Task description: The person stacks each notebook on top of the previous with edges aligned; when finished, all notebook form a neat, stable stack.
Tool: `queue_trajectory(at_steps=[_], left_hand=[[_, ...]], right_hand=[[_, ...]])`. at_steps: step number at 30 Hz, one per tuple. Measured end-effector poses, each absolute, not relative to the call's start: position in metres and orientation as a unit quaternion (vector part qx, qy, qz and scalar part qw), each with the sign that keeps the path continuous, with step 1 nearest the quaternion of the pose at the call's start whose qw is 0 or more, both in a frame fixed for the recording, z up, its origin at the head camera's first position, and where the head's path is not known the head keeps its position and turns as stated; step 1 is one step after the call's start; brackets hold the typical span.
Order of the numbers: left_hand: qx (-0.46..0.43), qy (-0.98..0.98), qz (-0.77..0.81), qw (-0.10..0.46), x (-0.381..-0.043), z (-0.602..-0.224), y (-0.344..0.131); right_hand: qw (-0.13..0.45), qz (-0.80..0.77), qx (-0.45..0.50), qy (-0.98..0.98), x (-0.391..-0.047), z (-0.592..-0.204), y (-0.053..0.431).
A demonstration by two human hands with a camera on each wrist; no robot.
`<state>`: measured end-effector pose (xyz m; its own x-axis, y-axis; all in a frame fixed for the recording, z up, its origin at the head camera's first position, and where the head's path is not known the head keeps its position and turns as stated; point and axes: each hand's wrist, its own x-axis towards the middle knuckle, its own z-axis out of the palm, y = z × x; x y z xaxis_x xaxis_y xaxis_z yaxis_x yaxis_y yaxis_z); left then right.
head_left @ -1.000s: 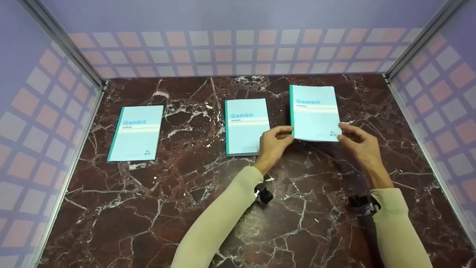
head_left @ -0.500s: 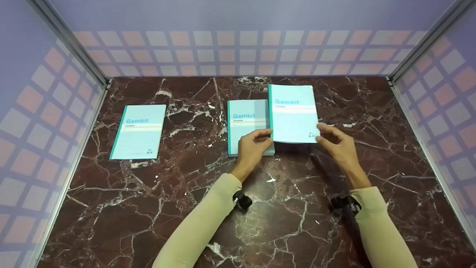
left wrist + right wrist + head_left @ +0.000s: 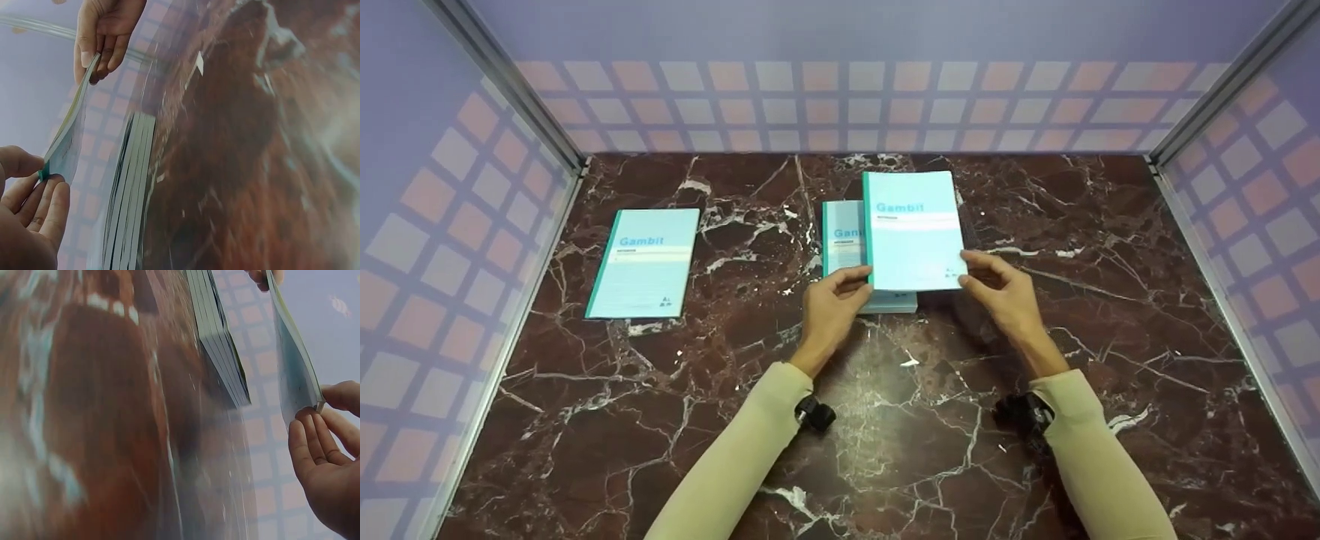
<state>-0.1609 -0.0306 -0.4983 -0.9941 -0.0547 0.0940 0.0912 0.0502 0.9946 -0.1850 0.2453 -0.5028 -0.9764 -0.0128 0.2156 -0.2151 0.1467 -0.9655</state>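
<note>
A light-blue notebook (image 3: 915, 240) with a green spine hangs level above the table, held at both near corners. My left hand (image 3: 832, 311) pinches its spine-side corner between thumb and fingers; my right hand (image 3: 1006, 296) pinches the opposite one. Beneath it lies a stack of several notebooks (image 3: 842, 236), its right part covered in the head view. Both wrist views show a gap between the held notebook (image 3: 73, 132) and the stack (image 3: 216, 334), whose page edges face the cameras. Left of these, another matching notebook (image 3: 645, 262) lies flat.
The dark red marbled tabletop (image 3: 720, 427) is enclosed by a back wall (image 3: 847, 105) and side walls with pink and white squares. Metal posts (image 3: 1192, 90) stand at the rear corners. A black wrist camera (image 3: 815, 415) sits below the left hand.
Both hands have carried the held notebook leftward, from right of the stack to over most of it. The notebook at far left still lies flat on the table.
</note>
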Motion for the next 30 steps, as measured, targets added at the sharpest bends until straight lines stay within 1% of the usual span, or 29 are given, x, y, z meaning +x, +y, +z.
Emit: queue_trajectory(at_steps=[7, 12, 20, 26, 30], left_hand=[[-0.009, -0.739, -0.671, 0.062, -0.155, -0.502, -0.051], [-0.012, -0.753, -0.654, 0.069, -0.15, -0.504, -0.062], [-0.013, -0.776, -0.627, 0.069, -0.145, -0.508, -0.075], [0.016, -0.791, -0.607, 0.074, -0.147, -0.511, -0.078], [0.041, -0.793, -0.604, 0.067, -0.147, -0.512, -0.079]], right_hand=[[0.06, 0.651, 0.075, -0.753, -0.185, -0.507, 0.225], [0.057, 0.635, 0.072, -0.767, -0.183, -0.507, 0.213], [0.04, 0.609, 0.076, -0.788, -0.175, -0.496, 0.194], [0.034, 0.603, 0.077, -0.793, -0.182, -0.514, 0.192], [0.021, 0.597, 0.076, -0.798, -0.184, -0.52, 0.192]])
